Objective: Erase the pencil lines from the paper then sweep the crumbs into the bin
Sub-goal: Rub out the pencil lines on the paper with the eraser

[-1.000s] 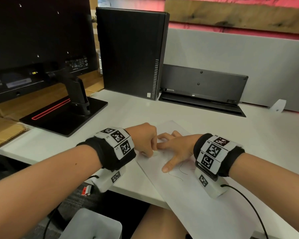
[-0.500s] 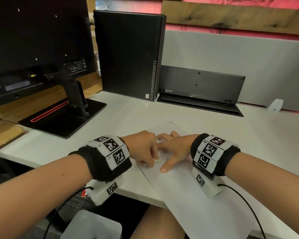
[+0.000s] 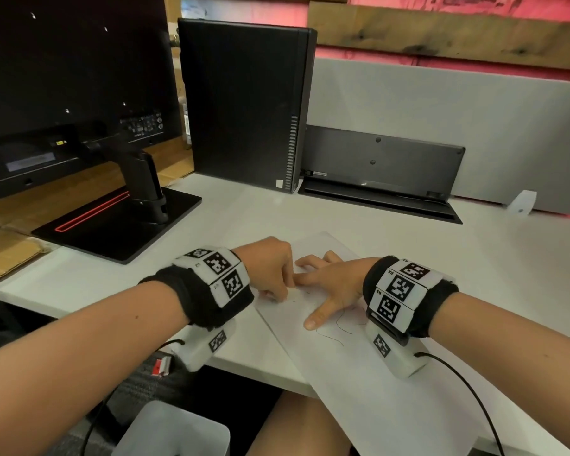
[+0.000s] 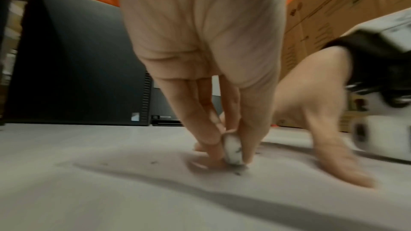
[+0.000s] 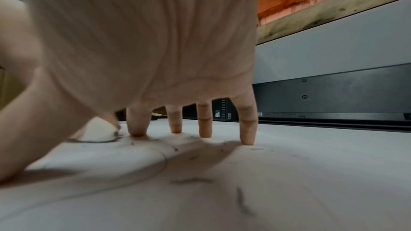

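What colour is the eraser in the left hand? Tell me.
White, smudged with grey pencil marks. The eraser, pinched by the left hand, shows best in the left wrist view.

no readable text, labels blurred

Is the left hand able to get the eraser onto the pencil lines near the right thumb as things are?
Probably yes. The left hand pinches the eraser on the paper, and the lines lie on bare paper. The right hand lies close beside them and may need shifting.
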{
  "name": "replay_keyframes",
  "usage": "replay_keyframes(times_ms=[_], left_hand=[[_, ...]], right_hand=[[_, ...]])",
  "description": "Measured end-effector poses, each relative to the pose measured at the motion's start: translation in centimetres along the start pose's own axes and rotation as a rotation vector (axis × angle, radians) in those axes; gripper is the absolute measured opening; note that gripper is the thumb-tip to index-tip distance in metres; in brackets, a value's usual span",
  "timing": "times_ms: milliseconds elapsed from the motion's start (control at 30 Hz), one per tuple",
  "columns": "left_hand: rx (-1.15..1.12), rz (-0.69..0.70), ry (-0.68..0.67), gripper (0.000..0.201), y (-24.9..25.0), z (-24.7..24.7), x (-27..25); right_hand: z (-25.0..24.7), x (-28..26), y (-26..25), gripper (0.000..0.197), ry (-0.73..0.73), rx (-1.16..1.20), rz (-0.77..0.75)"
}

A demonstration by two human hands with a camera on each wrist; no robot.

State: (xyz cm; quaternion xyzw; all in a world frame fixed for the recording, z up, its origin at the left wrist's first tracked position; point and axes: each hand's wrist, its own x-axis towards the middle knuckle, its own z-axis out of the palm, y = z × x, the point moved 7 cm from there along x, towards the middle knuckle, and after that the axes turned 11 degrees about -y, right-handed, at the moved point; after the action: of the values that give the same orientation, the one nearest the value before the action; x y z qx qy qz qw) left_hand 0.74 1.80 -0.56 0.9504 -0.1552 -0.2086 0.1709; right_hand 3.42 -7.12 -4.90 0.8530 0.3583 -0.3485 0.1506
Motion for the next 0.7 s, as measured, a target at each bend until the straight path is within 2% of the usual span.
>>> replay_keyframes(times_ms=[100,200,367,500,633,700], left_hand=[[-0.003,-0.008,0.012,0.014,0.0,0.2,0.1],[-0.009,0.012,-0.068,0.01,0.5,1.1,-0.5],[-0.017,-0.077,-0.042,0.011,-1.3,-0.4,0.3],[-0.069,-0.003,-0.106,0.01,0.0,1.4,-0.4],[-0.024,-0.046,0.01,0.019,-1.4,-0.2,-0.1],[-0.038,-0.055,0.026,0.015,-1.7,-0.3,-0.1]], right_hand=[[-0.1,0.0,-0.1,0.089,0.0,-0.002,0.001],[-0.1,0.0,-0.2,0.089,-0.006,-0.002,0.001],[-0.1,-0.2,-0.3,0.096,-0.005,0.004,0.014],[-0.1,-0.1,-0.2,0.092,-0.01,0.017,0.001],[-0.1,-0.2,-0.3,0.097,-0.004,0.005,0.003],[-0.2,-0.2,-0.3,0.097,0.002,-0.005,0.006]])
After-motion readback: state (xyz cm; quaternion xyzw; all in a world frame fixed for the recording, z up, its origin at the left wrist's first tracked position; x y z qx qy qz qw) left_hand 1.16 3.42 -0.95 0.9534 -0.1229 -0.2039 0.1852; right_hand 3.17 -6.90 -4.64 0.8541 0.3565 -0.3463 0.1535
